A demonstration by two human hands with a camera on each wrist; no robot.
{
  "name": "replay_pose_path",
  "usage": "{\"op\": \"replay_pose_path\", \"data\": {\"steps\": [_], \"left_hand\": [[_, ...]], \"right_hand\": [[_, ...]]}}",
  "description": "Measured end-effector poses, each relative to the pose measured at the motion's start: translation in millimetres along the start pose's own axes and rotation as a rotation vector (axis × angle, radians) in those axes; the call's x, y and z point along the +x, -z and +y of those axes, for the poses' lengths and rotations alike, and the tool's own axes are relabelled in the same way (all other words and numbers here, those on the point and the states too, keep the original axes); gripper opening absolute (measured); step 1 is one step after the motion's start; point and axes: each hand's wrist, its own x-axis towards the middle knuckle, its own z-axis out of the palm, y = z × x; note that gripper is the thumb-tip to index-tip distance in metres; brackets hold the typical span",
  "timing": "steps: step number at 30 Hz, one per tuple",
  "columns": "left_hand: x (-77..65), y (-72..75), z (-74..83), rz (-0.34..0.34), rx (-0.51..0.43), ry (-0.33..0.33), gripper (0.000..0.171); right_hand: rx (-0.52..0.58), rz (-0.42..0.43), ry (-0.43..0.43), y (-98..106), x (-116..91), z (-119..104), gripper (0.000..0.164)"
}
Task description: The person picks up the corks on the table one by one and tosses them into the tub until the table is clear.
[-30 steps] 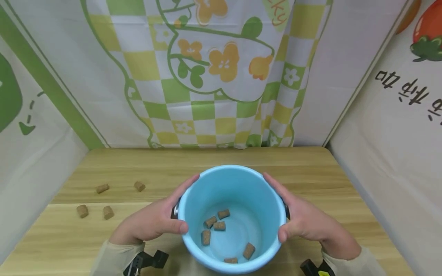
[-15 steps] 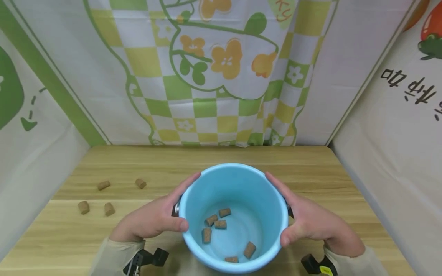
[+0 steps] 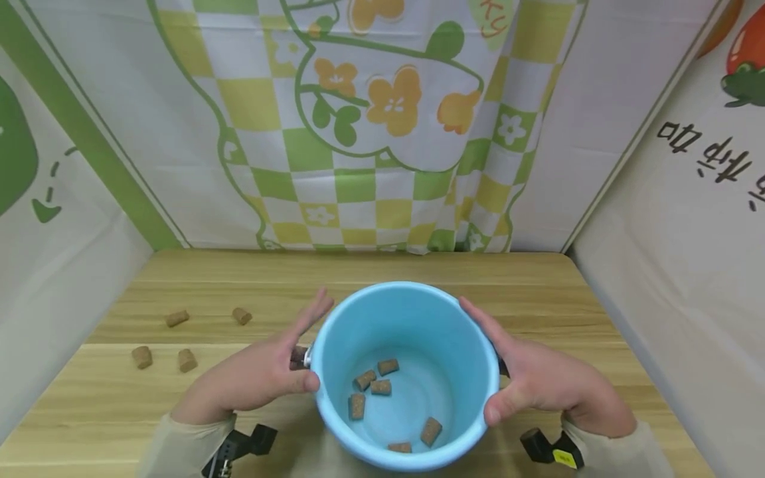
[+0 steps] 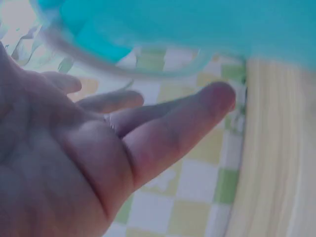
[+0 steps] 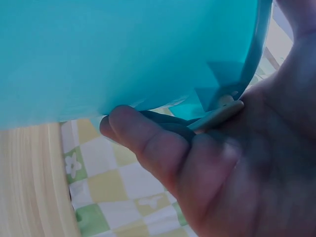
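A light blue bucket (image 3: 412,292) stands upright on the table, and several corks (image 3: 356,406) lie on its floor. On the bucket's left side my left hand (image 3: 269,372) has its fingers spread, the index finger apart from the rim. Its thumb tip is at the rim, touching or nearly so. The left wrist view has these fingers extended below the blue wall, with a gap between. My right hand (image 3: 538,382) grips the bucket's right side, thumb on the rim. In the right wrist view its fingers (image 5: 153,143) bend against the outer wall, close to the handle (image 5: 217,116).
Several more corks (image 3: 142,357) lie loose on the wooden table (image 3: 239,279) to the left of the bucket. A checked curtain (image 3: 370,199) hangs behind the far table edge. Pale printed walls (image 3: 669,265) close in the sides.
My left hand has loosened from the bucket and moved slightly left, its fingers lifting off the rim. The right hand keeps its grip. The bucket and corks stay about where they were.
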Motion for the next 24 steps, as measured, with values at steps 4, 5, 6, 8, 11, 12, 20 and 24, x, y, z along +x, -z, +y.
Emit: {"op": "replay_pose_path", "data": {"steps": [4,5,6,8,11,12,20,24], "left_hand": [[-11.1,16.9,6.3,0.132,0.022,0.025,0.066],[-13.6,22.0,8.7,0.184,0.045,0.029,0.061],[-16.1,26.8,10.8,0.235,0.041,0.024,0.058],[-21.6,35.6,14.8,0.356,0.094,0.045,0.053],[-32.7,48.2,16.9,0.511,0.201,0.086,0.05],[-36.4,52.4,16.5,0.552,0.23,0.103,0.05],[-66.5,80.2,3.3,0.804,0.244,0.264,0.07],[-80.0,89.9,-5.4,0.881,0.081,0.315,0.085]], "right_hand": [[-0.004,-0.006,-0.005,0.3,0.4,-1.4,0.127],[0.001,-0.007,-0.008,0.1,0.6,-1.8,0.127],[0.005,-0.007,-0.011,-0.4,0.5,-2.4,0.127],[0.014,-0.006,-0.024,-0.9,0.9,-3.8,0.126],[0.027,-0.006,-0.044,-1.8,1.6,-5.4,0.126],[0.023,-0.003,-0.048,-2.1,1.2,-5.8,0.125],[0.029,-0.011,-0.034,-1.9,1.3,-5.6,0.126],[0.039,-0.016,-0.036,-1.9,1.7,-6.5,0.125]]}}
